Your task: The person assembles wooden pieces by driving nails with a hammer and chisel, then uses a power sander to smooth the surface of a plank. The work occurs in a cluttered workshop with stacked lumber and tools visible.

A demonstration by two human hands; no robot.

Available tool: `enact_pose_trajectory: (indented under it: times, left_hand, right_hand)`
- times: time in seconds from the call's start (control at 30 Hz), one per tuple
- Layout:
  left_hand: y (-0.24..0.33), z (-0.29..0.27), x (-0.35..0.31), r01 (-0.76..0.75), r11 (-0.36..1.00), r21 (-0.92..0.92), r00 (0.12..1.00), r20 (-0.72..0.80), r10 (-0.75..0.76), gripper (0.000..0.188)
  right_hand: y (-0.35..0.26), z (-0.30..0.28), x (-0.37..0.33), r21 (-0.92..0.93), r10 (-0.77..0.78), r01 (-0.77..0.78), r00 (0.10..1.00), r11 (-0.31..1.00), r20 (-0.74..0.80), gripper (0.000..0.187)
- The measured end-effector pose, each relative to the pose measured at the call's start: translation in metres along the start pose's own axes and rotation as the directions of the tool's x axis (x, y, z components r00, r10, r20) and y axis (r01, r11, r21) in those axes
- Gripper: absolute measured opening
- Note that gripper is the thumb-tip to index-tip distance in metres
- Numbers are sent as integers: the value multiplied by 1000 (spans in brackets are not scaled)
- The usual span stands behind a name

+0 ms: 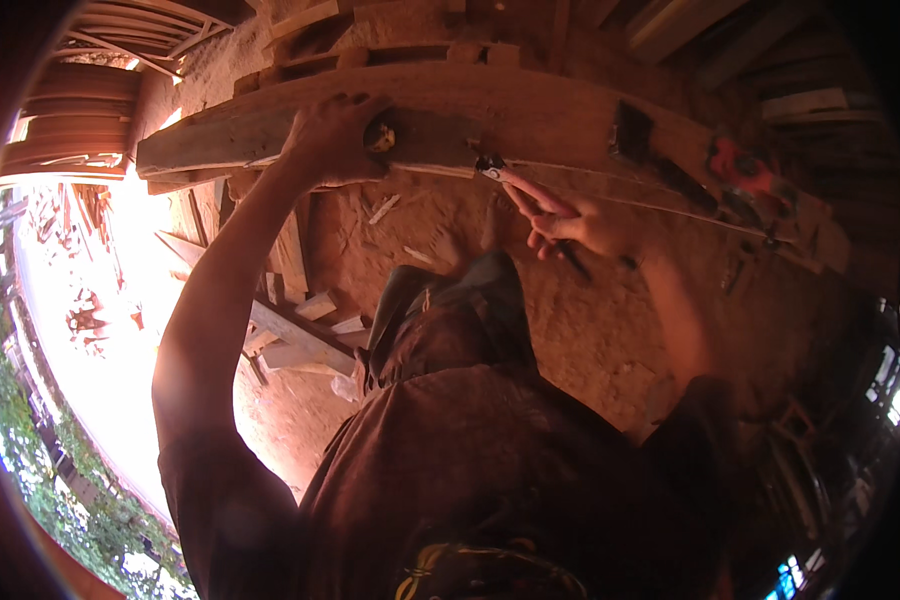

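Observation:
My left hand (332, 138) grips a wooden plank (220, 140) lying along the workbench, with the thumb on the near side and the fingers over the far side. Beside its palm is a small round black-and-yellow thing (380, 137) that I cannot make out. Closed around the reddish handles of a pair of pliers (530, 190) is my right hand (582, 228). The metal jaws of the pliers meet the plank's right end; whether they grip anything there is too small to tell.
On the wooden workbench (540, 110), to the right, lie a dark hammer-like tool (632, 132) and a red power tool (745, 170). Wood offcuts (305, 335) litter the earth floor at left. Boards (80, 120) are stacked at far left, beside bright sunlight.

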State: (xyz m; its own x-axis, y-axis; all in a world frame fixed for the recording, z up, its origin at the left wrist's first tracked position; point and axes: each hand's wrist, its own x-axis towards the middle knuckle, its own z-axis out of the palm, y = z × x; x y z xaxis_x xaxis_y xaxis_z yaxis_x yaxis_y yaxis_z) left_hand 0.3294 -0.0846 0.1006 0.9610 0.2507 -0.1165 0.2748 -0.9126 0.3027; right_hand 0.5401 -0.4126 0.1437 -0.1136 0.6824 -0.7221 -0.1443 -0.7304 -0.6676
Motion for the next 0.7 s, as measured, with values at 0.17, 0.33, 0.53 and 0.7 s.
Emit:
enact_pose_trajectory:
  times: [0.17, 0.33, 0.53, 0.7]
  left_hand:
    - [12, -19, 0, 89, 996, 21, 986, 143, -91, 88]
    - [11, -15, 0, 38, 998, 59, 992, 117, -45, 87]
    - [16, -21, -1, 55, 997, 56, 991, 123, -61, 90]
    - [10, -15, -2, 44, 999, 15, 992, 118, -46, 88]
  right_hand:
    - [-16, -38, 17, -228, 94, -60, 985, 972, 141, 38]
    - [16, -9, 19, -10, 54, -53, 996, 999, 70, 34]
    - [47, 58, 25, 405, 33, 8, 995, 914, -95, 17]
    - [50, 126, 41, 575, -60, 245, 945, 781, -321, 15]
